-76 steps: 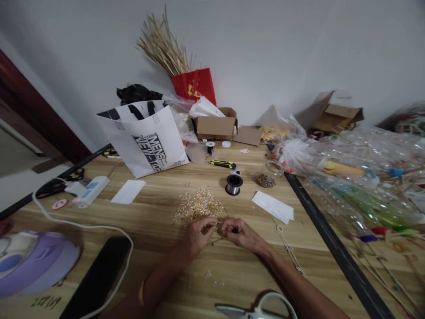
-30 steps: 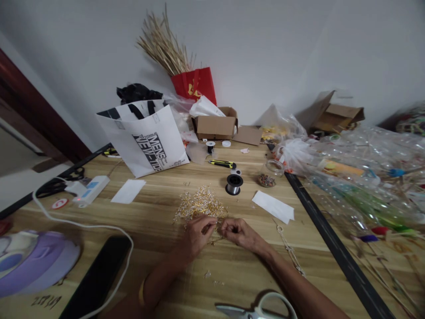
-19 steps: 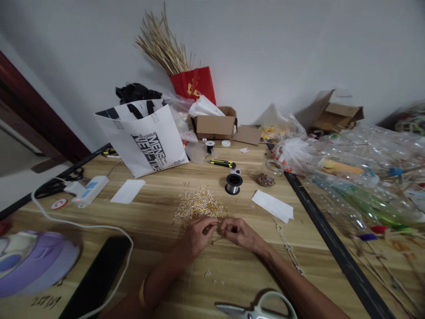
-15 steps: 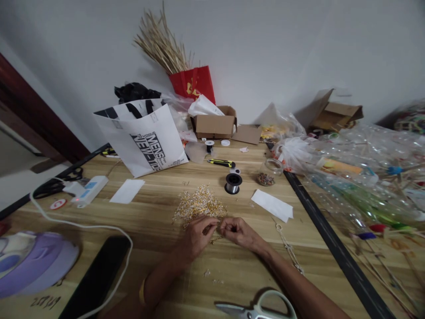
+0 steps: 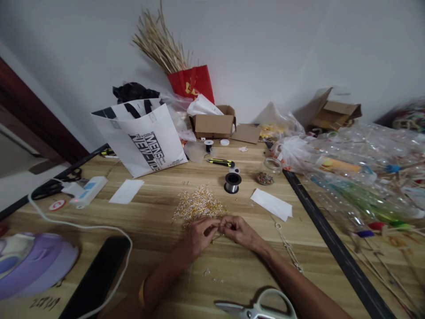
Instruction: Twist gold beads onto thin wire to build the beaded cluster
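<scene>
My left hand (image 5: 202,232) and my right hand (image 5: 241,231) meet fingertip to fingertip over the wooden table, both closed in a pinch. A thin gold beaded strand (image 5: 216,239) hangs from between them; its upper end is hidden in the fingers. Just beyond my left hand lies a heap of gold and clear beaded wire pieces (image 5: 199,204). Nearer to me are a few loose bits (image 5: 206,272) of the same glittering kind. Scissors (image 5: 262,308) with pale handles lie by my right forearm.
Beyond the heap stand a wire spool (image 5: 232,183), a yellow-black utility knife (image 5: 221,163) and a bead jar (image 5: 265,177). A folded white paper (image 5: 272,204) and a knotted cord (image 5: 288,248) lie right. At left are a black phone (image 5: 96,277) and a white cable (image 5: 89,227).
My fingertips have come together, the left hand shifting slightly right and closing the small gap. The objects on the table stay where they were.
</scene>
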Motion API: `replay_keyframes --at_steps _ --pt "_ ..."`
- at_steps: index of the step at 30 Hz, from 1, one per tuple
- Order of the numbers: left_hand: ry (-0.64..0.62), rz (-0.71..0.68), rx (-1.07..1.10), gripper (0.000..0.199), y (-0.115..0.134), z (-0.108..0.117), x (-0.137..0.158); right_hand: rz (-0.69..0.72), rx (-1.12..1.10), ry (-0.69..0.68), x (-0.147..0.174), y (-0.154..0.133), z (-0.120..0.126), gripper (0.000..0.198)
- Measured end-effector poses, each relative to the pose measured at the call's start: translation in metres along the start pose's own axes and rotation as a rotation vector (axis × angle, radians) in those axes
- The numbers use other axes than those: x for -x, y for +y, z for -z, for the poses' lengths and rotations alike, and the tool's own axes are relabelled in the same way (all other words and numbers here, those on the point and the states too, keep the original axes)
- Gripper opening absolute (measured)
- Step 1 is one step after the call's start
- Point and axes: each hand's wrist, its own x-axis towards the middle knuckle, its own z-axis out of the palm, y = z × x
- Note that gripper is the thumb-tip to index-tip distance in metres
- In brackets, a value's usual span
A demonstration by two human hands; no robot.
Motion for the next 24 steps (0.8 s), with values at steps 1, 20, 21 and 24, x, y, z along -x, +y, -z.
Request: replay_keyframes --at_steps 1,20,21,24 --pt "0.000 0.008 0.008 0.020 0.000 0.000 0.000 -0.009 0.008 0.003 0.000 0.000 0.000 0.021" --pt "0.077 0.280 0.196 0.020 -0.004 0.002 -0.005 -0.018 -0.034 -0.015 0.000 -0.005 0.000 0.019" --pt "0.084 0.285 0.196 0.019 -0.004 0.003 -0.005 -0.022 -0.033 -0.018 0.000 -0.006 0.000 0.019" --pt "0.090 0.294 0.200 0.018 -0.004 0.003 -0.005 -0.017 -0.028 -0.022 0.001 -0.007 0.000 0.020"
